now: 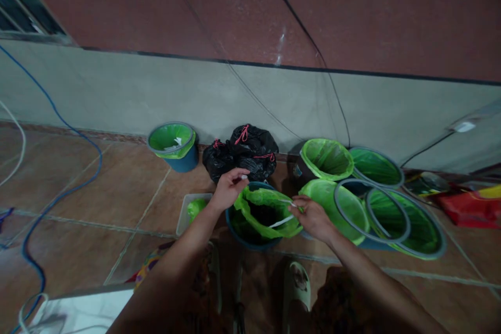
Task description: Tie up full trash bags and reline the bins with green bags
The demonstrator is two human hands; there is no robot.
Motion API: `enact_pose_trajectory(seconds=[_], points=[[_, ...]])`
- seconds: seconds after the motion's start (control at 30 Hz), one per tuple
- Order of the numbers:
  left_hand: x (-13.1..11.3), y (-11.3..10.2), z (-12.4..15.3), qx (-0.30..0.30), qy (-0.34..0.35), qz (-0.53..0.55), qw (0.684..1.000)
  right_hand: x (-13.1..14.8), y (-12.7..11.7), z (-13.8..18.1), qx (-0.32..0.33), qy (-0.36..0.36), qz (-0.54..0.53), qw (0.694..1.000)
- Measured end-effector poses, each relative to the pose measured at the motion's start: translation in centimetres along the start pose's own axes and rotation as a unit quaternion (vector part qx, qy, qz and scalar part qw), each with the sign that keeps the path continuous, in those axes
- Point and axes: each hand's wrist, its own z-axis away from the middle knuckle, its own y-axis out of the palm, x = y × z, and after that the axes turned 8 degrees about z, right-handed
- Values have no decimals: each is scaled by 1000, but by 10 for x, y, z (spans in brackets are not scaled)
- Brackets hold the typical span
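Tiles (117, 188) of reddish brown cover the floor, which meets a grey wall (117, 88) with a dark red band above. At far left a blue cable (58, 195) loops over the floor, and a white one lies beside it. A small blue bin (174, 147) with a green liner stands against the wall. Just right of it sit two tied black bags (245, 152) with red strings. A pale tray (187, 214) holding something green lies on the floor below them.

In the middle, near the person's feet, stands the bucket (250, 237), dark blue. Its liner (266, 211) is bright green, thin and crinkled, bunched loosely over the rim with the mouth open and dark inside. The left hand (227, 188) pinches the liner's back edge between closed fingers. The right hand (313, 216) pinches a white drawstring (282, 221) at the liner's right edge, fingers curled.

To the right crowd more lined bins (352, 188), several with grey rings. A red bag (469, 206) lies at far right.
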Motion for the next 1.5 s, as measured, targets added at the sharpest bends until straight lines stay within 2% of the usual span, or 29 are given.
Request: enact_pose_trajectory(seconds=[0.17, 0.3, 0.43, 0.63, 0.77, 0.83, 0.9, 0.97, 1.0, 1.07, 1.13, 1.2, 1.3, 1.4, 1.5], points=[[-7, 9, -1, 19, -8, 6, 1000, 4, -20, -17, 6, -23, -63, 998], [-12, 12, -3, 12, -2, 8, 1000, -5, -18, -22, 12, 47, -163, 985], [-19, 13, -7, 5, 27, 33, 999, -7, -20, -22, 1, 80, -282, 956], [-28, 15, -8, 28, 42, 93, 994, 9, -37, -20, -57, 67, -386, 918], [-32, 16, -8, 23, 43, 128, 991, 20, -40, -22, -37, 47, -500, 864], [-32, 16, -8, 26, 40, 143, 989, 21, -37, -26, -48, 50, -524, 849], [-33, 16, -9, 32, 39, 150, 987, 19, -34, -32, -96, 62, -485, 867], [-34, 16, -9, 29, 40, 152, 987, 16, -31, -35, -140, 67, -398, 904], [-34, 16, -9, 27, 38, 149, 988, 13, -30, -36, -141, 64, -349, 924], [-35, 16, -9, 28, 27, 137, 990, 9, -29, -34, -90, 57, -242, 964], [-35, 15, -10, 31, 18, 117, 992, 5, -29, -29, 3, 55, -119, 991], [-32, 13, -12, 24, 19, 91, 995, 2, -29, -23, 93, 68, 6, 993], [-22, 6, -16, 1, 24, 14, 1000, 0, -26, -18, 189, 95, 123, 970], [-8, -3, -19, -25, -1, -113, 993, -2, -21, -18, 233, 95, 167, 953], [5, -9, -20, -42, -50, -234, 970, -4, -13, -20, 238, 88, 198, 947]])
